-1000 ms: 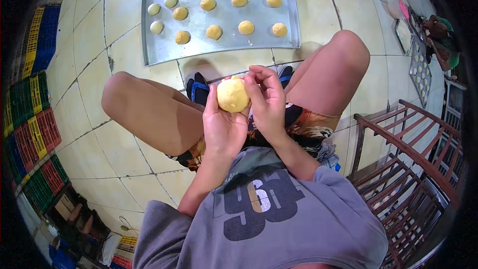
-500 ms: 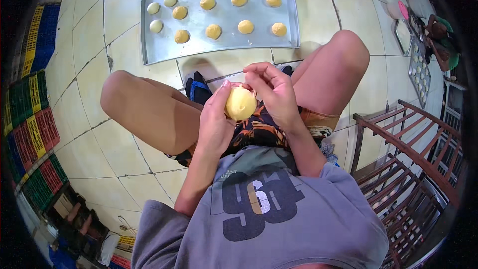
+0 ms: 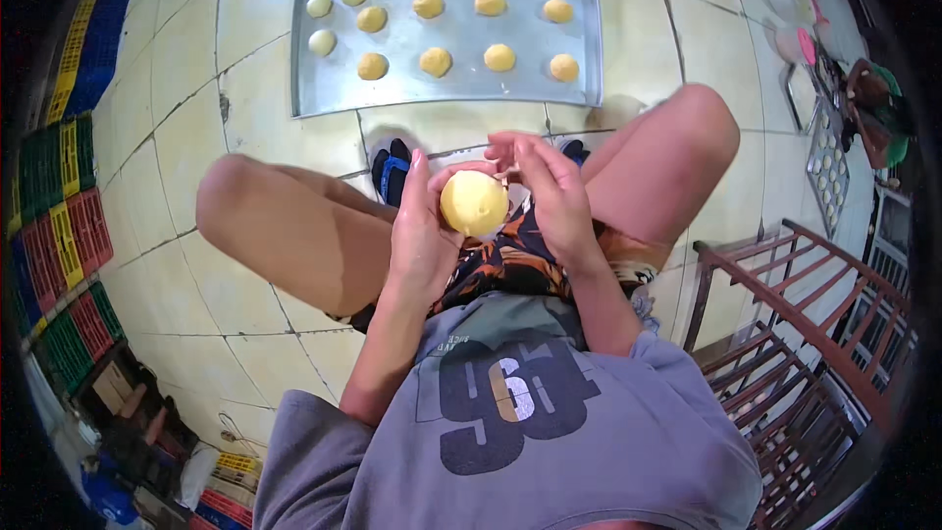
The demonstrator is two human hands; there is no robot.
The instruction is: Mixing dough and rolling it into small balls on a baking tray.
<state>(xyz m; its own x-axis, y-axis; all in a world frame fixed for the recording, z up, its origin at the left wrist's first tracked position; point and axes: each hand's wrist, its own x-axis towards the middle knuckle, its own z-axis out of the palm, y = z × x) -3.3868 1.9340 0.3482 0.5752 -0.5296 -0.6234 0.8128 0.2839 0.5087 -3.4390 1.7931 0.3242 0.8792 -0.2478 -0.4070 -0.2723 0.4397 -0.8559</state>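
Note:
A smooth yellow dough ball (image 3: 474, 203) rests in my left hand (image 3: 420, 240), which is cupped around its left side and underside with the thumb pointing up. At the ball's upper right edge, my right hand (image 3: 556, 198) has thumb and forefinger pinched together on a small pale flap of the dough. Beyond my feet a large metal tray (image 3: 461, 31) lies on the floor. Spaced-out rows of orange-yellow dough balls (image 3: 499, 57) sit on it. Toward its left side are three paler, smooth balls (image 3: 322, 42).
My bent knees flank the hands, above a tiled floor (image 3: 177, 177). Stacked coloured plastic crates (image 3: 83, 236) line the left side. A brown metal rack (image 3: 785, 285) stands at the right. Farther right are another filled tray (image 3: 829, 172) and a person (image 3: 873, 103).
The tray and floor have shifted slightly right in the picture as my view moved. My right fingers have drawn in more tightly at the dough's edge. The left hand keeps its hold.

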